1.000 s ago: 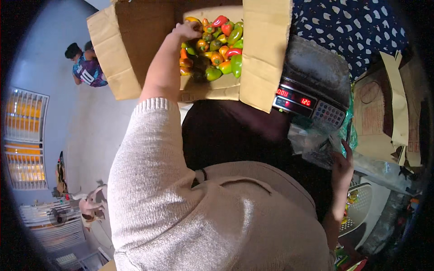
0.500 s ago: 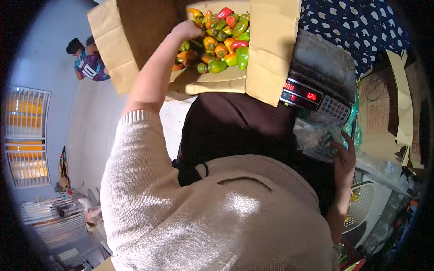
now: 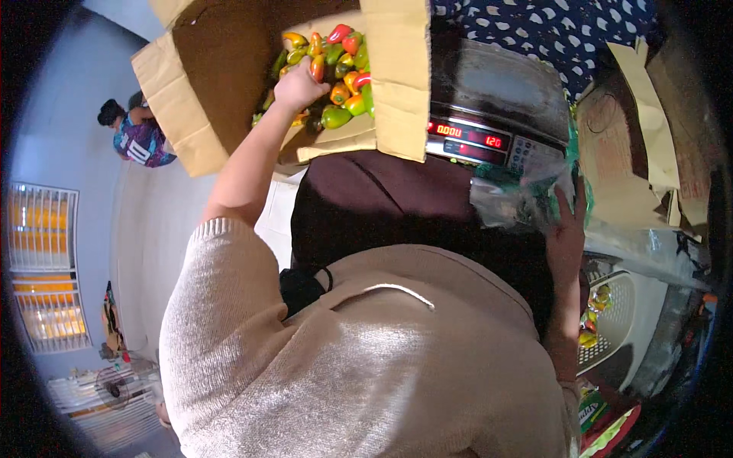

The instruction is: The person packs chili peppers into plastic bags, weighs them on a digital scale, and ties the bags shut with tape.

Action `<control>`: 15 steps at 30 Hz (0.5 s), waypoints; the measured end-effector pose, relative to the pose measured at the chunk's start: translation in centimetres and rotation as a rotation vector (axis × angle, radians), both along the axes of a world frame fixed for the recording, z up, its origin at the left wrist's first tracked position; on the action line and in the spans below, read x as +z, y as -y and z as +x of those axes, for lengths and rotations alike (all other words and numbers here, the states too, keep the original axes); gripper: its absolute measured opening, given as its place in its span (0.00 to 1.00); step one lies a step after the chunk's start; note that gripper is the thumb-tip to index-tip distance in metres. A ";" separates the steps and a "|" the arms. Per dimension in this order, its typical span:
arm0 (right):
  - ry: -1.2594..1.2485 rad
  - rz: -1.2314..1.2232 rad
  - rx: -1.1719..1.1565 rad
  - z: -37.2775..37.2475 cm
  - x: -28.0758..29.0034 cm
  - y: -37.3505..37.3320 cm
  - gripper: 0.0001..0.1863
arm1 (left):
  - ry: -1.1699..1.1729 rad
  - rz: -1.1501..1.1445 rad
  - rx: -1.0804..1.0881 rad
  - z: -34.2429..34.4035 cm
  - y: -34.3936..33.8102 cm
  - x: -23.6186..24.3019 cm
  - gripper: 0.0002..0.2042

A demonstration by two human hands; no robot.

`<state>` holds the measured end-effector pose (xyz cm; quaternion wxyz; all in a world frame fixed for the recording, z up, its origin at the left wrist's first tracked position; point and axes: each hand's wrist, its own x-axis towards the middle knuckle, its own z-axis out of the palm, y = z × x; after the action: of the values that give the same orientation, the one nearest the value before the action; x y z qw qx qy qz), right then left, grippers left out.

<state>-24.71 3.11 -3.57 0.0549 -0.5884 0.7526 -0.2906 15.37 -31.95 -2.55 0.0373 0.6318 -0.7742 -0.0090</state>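
My left hand (image 3: 299, 90) is inside the cardboard box (image 3: 183, 107), its fingers curled on an orange pepper (image 3: 316, 69). Red, green, yellow and orange peppers (image 3: 353, 105) lie around it. My right hand (image 3: 563, 215) grips a crumpled clear plastic bag (image 3: 508, 200) by its right side, beside green plastic. Just above that bag is a digital scale (image 3: 500, 84) with a lit red display, partly behind the box's right flap.
A flattened cardboard piece (image 3: 618, 153) lies right. A white perforated basket (image 3: 622, 320) with packed peppers sits below it. Dark patterned cloth (image 3: 527, 23) is at the top. Another person (image 3: 141, 141) is in the room at left, near a barred window (image 3: 44, 267).
My left hand has moved down from the box's back left among the peppers. My right hand and the bag have moved up. The box appears further left as the view shifts.
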 end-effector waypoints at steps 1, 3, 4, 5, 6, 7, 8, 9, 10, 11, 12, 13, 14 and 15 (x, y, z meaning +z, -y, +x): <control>0.002 -0.007 -0.009 -0.2 0.0 -0.3 0.36 | 0.002 -0.007 -0.009 0.0 0.2 0.3 0.37; -0.003 -0.012 0.065 -0.7 -0.1 -1.1 0.38 | 0.088 0.147 0.039 0.4 1.7 0.8 0.39; 0.009 -0.013 0.052 -0.9 -0.6 -1.3 0.38 | 0.130 0.179 0.044 0.2 2.2 1.1 0.42; -0.051 -0.045 0.071 -1.3 -1.2 -1.1 0.38 | 0.123 0.186 0.051 0.2 3.6 0.9 0.44; -0.106 -0.060 0.084 -1.4 -2.0 -1.1 0.38 | 0.190 0.195 0.106 0.1 4.0 0.6 0.44; -0.110 -0.044 0.041 -1.8 -2.1 -1.4 0.38 | 0.240 0.199 0.138 -1.9 4.1 0.6 0.44; -0.026 -0.045 0.033 -1.7 -2.1 -1.5 0.37 | 0.287 0.141 0.148 -3.2 3.4 0.3 0.42; 0.053 -0.063 0.033 -1.6 -1.6 -1.3 0.35 | 0.326 0.126 0.165 -3.3 3.4 -0.1 0.39; 0.050 -0.062 -0.004 -1.6 -1.2 -1.1 0.35 | 0.316 0.120 0.174 -3.6 2.6 0.2 0.37; 0.096 -0.081 0.031 -1.3 -0.6 -1.1 0.34 | 0.268 0.089 0.166 -2.5 2.8 -0.3 0.36; 0.146 -0.095 0.060 -1.3 -0.4 -1.2 0.32 | 0.259 0.040 0.158 -1.8 2.7 -0.7 0.36; 0.153 -0.101 0.037 -1.5 -0.5 -1.4 0.32 | 0.171 0.002 0.050 0.6 3.1 -1.2 0.34; 0.157 -0.049 0.088 -1.9 -0.9 -1.7 0.31 | 0.028 -0.057 -0.022 0.6 2.3 -1.0 0.30; 0.165 -0.004 0.147 -2.4 -1.6 -1.9 0.30 | -0.248 -0.133 -0.050 0.9 1.4 -0.7 0.27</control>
<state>-27.09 5.02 -5.14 0.1367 -0.6163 0.6995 -0.3349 16.28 -33.38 -3.22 0.1745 0.6025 -0.7779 -0.0366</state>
